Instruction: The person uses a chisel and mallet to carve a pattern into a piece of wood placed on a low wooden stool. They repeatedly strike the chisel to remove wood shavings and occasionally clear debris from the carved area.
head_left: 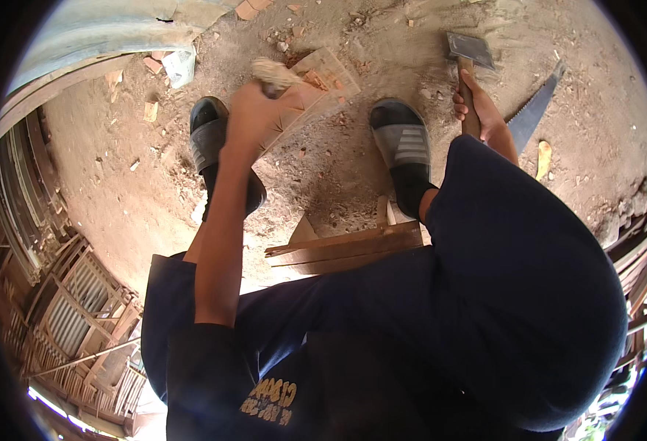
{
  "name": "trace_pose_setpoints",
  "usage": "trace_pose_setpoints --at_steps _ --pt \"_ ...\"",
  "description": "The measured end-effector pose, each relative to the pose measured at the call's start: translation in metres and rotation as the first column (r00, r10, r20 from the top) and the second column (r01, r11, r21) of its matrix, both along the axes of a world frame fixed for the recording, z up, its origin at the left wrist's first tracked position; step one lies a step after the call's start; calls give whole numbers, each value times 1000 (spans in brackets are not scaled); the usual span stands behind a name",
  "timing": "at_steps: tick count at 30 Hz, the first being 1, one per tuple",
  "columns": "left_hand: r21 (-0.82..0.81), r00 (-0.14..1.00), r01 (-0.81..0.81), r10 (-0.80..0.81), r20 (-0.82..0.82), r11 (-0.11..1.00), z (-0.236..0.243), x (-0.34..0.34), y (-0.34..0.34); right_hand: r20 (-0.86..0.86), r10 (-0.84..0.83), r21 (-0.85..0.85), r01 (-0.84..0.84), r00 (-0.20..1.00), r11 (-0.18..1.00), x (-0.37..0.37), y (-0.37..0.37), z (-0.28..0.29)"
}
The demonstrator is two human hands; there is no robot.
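My left hand (pixel 261 117) is closed at the near end of a flat wooden board (pixel 334 73), held low over the ground between my feet; both are smeared by motion. At its fingertips shows a blurred, pale, rounded piece (pixel 276 72), whose kind I cannot make out. My right hand (pixel 483 110) is wrapped round the wooden handle of a hatchet (pixel 470 50), whose broad, dark metal head points away from me. On the dirt just right of that hand lies a handsaw (pixel 535 114), its toothed blade partly hidden by my forearm.
Below me is a low wooden bench (pixel 345 248). My feet in dark slides (pixel 404 140) stand on bare dirt. Brick bits (pixel 153 65), a plastic scrap (pixel 179 67) and a yellowish piece (pixel 544 159) lie about. A pale sheet (pixel 118 29) borders the far left; stacked timber (pixel 29 191) lines the left.
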State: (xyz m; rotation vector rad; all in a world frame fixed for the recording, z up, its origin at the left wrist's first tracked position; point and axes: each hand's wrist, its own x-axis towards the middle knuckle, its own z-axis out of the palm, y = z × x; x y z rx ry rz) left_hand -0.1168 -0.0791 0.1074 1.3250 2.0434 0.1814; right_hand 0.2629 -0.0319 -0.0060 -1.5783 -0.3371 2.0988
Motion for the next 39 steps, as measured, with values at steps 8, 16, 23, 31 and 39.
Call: trace_pose_setpoints --at_steps 8,16,23,31,39 --pt "-14 927 301 -296 -231 953 -48 34 14 -39 -77 -8 77 996 997 -18 -7 -5" --pt "6 902 410 -404 -153 912 -44 68 2 -44 -54 14 55 998 998 -13 -13 -14" --pt "-82 945 114 -82 318 990 -21 81 -37 -39 11 15 -10 999 1000 -11 -13 -14" --pt "-26 995 100 -100 -27 995 -34 19 -2 -13 -50 -17 50 999 999 -15 -10 -8" --pt "-101 994 59 -68 -85 993 -37 24 3 -30 -29 1 29 999 1000 -12 -13 -13"
